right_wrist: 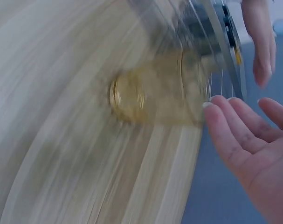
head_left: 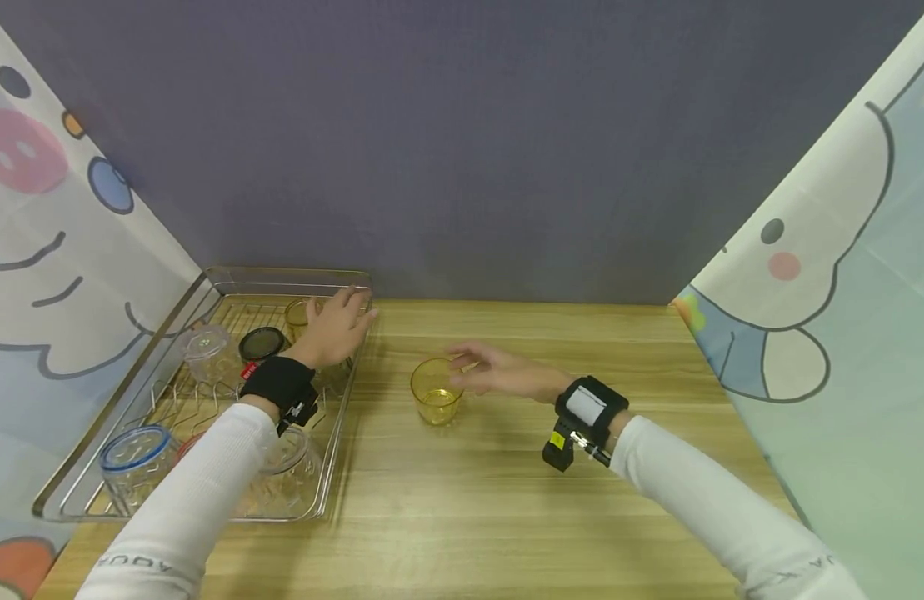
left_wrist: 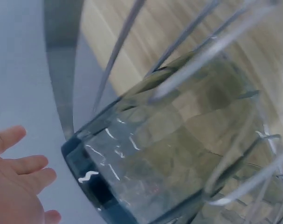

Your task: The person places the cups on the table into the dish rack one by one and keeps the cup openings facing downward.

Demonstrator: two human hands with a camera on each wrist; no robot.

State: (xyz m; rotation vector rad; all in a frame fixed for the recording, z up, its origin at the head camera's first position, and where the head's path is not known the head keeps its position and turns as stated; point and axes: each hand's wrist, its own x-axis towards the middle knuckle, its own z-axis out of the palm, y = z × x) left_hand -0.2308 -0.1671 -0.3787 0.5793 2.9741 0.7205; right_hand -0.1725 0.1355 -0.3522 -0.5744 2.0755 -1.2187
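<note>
A yellow glass cup [head_left: 437,407] stands upright on the wooden table. My right hand [head_left: 499,372] is beside its rim, fingers loosely bent and not closed round it. In the right wrist view the fingertips [right_wrist: 216,109] lie at the rim of the yellow cup [right_wrist: 155,93]; whether they touch it I cannot tell. Over the back right of the wire rack, my left hand [head_left: 332,329] is spread and holds nothing. Just left of it an amber glass [head_left: 297,312] shows in part. In the left wrist view a clear tinted glass [left_wrist: 169,140] with a dark end is apart from the spread fingers [left_wrist: 34,179].
The metal dish rack [head_left: 328,467] has a raised rim and holds several glasses, among them a blue-rimmed glass [head_left: 137,458], a black-topped one [head_left: 262,342] and a clear one [head_left: 207,346]. A grey panel [head_left: 462,150] stands behind the table, with printed cloths at both sides.
</note>
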